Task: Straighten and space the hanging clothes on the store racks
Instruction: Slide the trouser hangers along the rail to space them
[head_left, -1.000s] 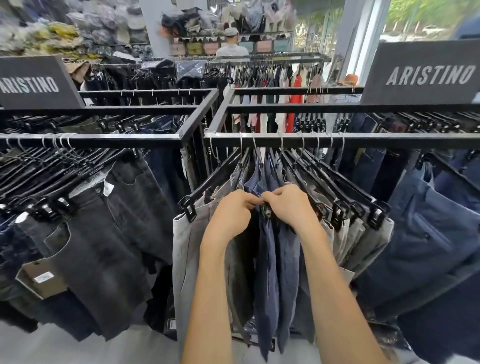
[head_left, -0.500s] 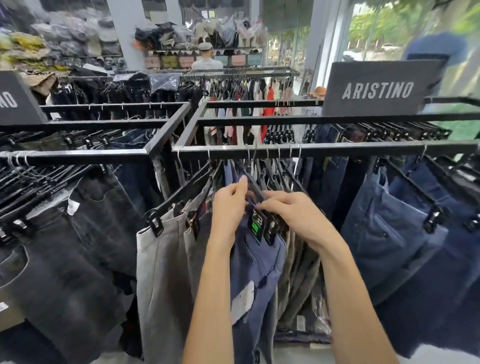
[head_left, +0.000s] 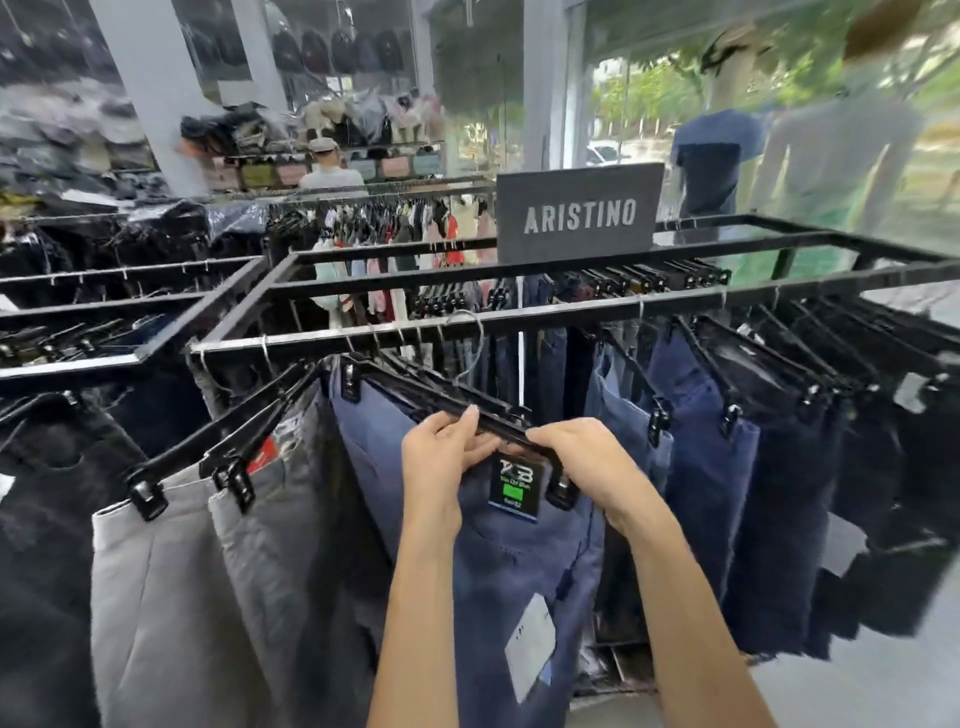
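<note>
Both my hands are gripping one black clip hanger (head_left: 415, 395) that is carrying a pair of navy trousers (head_left: 519, 582). My left hand (head_left: 441, 449) is curling around the bar of the hanger, with one fingertip showing over the top of it. My right hand (head_left: 589, 460) is closing over the same bar just beside it, next to the clip at the near end, so the two hands are almost touching. The hanger is tilting: its far end is sitting higher, close under the front rail (head_left: 597, 312) of the rack and around the middle of that rail, and its near end is pointing lower, toward me. I cannot tell if its wire hook is resting on the rail. A black tag (head_left: 514, 486) with a green patch is hanging at the bar between my hands, and a white paper tag (head_left: 530, 644) is lying lower on the navy cloth. Toward the left end of the same rail, two pairs of grey trousers (head_left: 156, 597) are hanging on their own black hangers. Toward the right end, several dark blue trousers (head_left: 711, 467) are hanging close together. A dark sign (head_left: 579, 213) reading ARISTINO is standing on top of the rack, behind the front rail. A second rack (head_left: 104, 358) with dark jeans is standing against the left side.
</note>
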